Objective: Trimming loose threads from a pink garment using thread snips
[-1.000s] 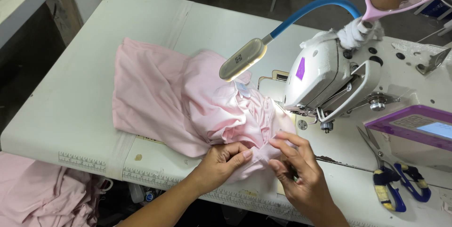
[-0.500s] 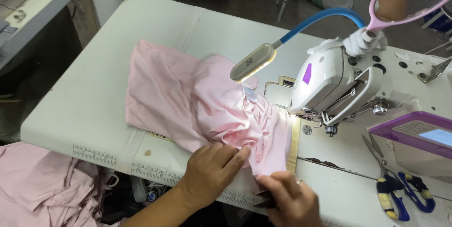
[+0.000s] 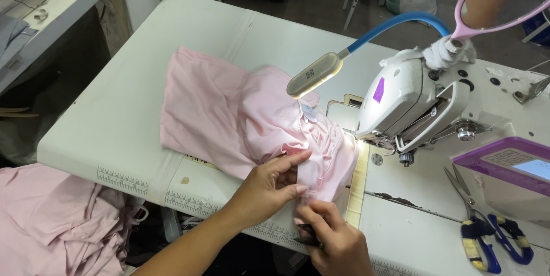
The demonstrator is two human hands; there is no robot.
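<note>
The white sewing table (image 3: 114,110) fills most of the view, with printed ruler strips along its near edge. On it lies the pink garment (image 3: 229,115), spread flat to the left and bunched into gathered folds toward the industrial sewing machine (image 3: 412,98), whose head stands at the right. A second heap of pink fabric (image 3: 57,224) sits below the table at lower left. A blue-necked lamp (image 3: 315,74) hangs over the gathers and throws bright light at the needle area.

Compared with a second ago, the garment's near edge has been drawn back from under the machine head toward the table's front rim, and both hands have come down with it. The work reads as shifted away from the needle to the hem at the front edge, more handling than stitching right now.

The left hand (image 3: 269,187) lies flat on the cloth, fingers extended and pressing the fold down rather than closing round it. The right hand (image 3: 332,239) is curled at the lowest corner of the fabric, fingertips pinching the hem against a small dark tool I cannot identify.

The fabric looks thin, soft and matte, creasing easily. Scissors with blue and yellow handles (image 3: 487,236) lie untouched at far right.
</note>
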